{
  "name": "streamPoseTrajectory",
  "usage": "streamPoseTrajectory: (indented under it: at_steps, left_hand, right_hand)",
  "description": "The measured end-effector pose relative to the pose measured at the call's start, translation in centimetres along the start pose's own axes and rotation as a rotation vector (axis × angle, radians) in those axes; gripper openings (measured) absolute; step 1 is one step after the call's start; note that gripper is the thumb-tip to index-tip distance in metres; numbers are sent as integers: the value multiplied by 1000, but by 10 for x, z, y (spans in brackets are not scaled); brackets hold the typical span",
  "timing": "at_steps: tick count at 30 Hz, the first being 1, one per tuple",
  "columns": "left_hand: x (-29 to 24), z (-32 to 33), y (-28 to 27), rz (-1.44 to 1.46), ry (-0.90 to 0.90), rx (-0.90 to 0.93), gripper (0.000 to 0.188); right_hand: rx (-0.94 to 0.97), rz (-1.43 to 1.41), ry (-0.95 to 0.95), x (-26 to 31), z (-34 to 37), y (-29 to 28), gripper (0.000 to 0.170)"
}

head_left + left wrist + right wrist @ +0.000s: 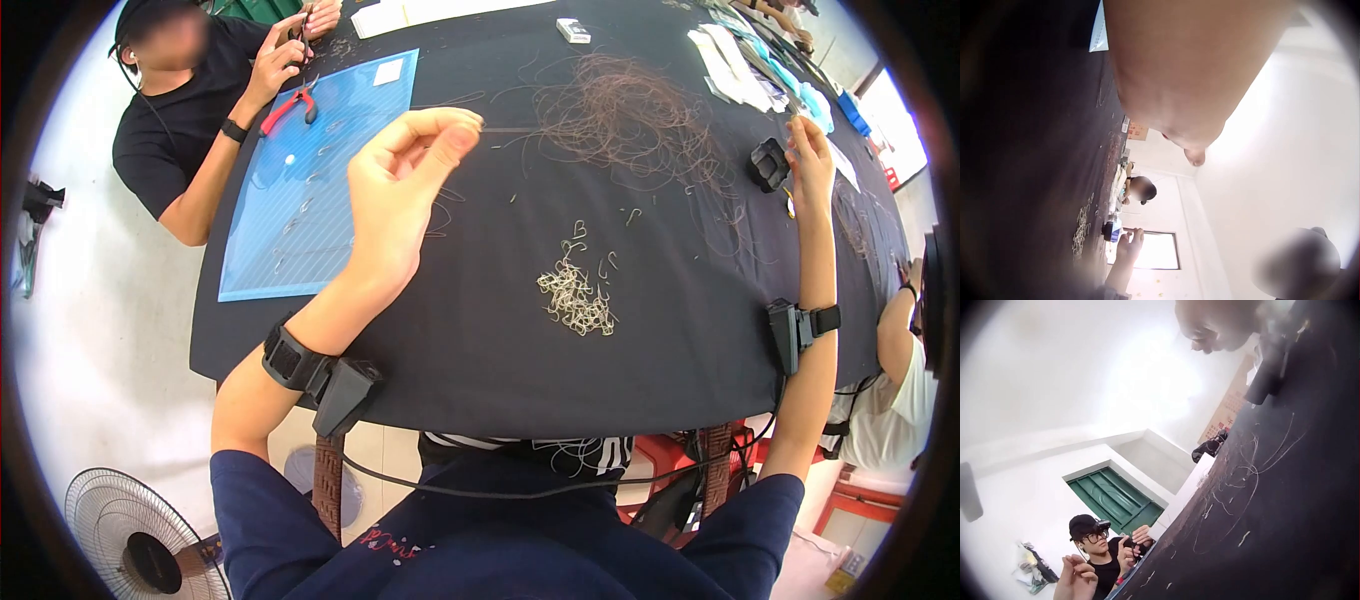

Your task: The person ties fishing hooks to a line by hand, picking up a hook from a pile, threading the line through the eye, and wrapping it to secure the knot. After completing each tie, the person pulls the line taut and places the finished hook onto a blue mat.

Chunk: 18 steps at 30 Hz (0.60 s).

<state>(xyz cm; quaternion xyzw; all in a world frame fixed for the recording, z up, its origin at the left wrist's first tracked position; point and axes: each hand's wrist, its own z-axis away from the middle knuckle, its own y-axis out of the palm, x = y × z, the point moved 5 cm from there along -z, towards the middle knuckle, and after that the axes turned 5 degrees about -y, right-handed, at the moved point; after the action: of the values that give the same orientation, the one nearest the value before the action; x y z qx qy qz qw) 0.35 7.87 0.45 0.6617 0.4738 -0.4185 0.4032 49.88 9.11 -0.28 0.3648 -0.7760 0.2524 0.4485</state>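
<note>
My left hand [410, 175] is raised over the table, thumb and forefinger pinching a thin brown fishing line [508, 130] that runs rightward toward a loose tangle of line [625, 115]. Far to the right, my right hand [812, 165] is held up beside a small black tray [768, 163], its fingers bent toward the thumb. I cannot tell whether it holds any line. In the left wrist view, that right hand [1129, 247] is also up, fingertips close together. Between my arms, a pile of small metal fish hooks [578, 295] lies on the black cloth.
A blue board [340, 190] at left carries red-handled pliers [290, 110] and several hooks. Across from it sits a person in black [180, 120], hands raised. A small white box [573, 31] stands at the back; white strips [735, 70] lie at back right.
</note>
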Motion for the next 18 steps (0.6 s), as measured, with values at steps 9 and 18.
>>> streamPoseTrajectory:
  at_steps: [9,18]
  left_hand:
    - [-17,21,30,185,113,513,13]
    - [-29,41,52,229,79,700,12]
  right_hand:
    - [589,-229,-239,122,92,114,14]
    - [1061,-285,-471,192,200,170,13]
